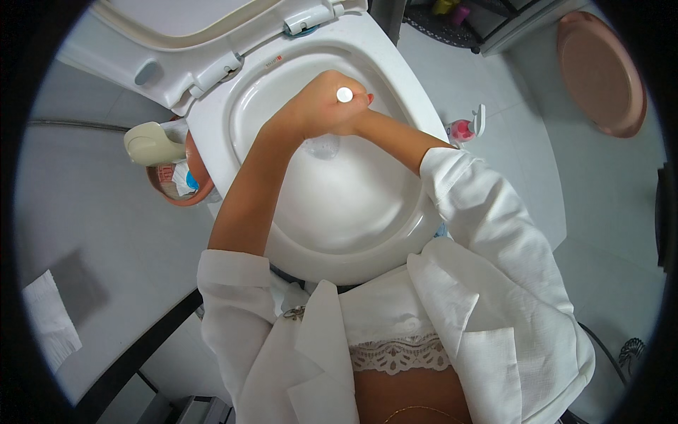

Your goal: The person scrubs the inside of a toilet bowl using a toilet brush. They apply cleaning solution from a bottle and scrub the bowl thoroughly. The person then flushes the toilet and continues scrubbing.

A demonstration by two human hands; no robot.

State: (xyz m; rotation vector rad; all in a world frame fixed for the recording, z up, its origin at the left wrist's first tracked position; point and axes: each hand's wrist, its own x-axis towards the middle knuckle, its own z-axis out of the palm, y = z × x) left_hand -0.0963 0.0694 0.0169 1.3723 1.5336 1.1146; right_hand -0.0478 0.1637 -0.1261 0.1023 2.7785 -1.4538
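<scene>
My left hand [326,98] is closed in a fist around a white handle [344,95], whose round end points up at me. My right hand [356,123] meets it from the right and is mostly hidden, so its grip does not show. A red nail is visible at the fist's right edge. Both hands are over the bowl of a white toilet [344,201], and the handle's lower part is out of sight. Bubbly water [323,147] shows just below the hands. The toilet's seat and lid [159,63] are raised at the upper left.
Left of the toilet stand a terracotta-coloured bin [198,159] with litter inside and a beige plastic object [153,144]. A pump bottle [462,130] with pink on it stands at right. Farther off are a pink basin [601,77], a black rack [445,24] and white fringed cloth or paper [50,318].
</scene>
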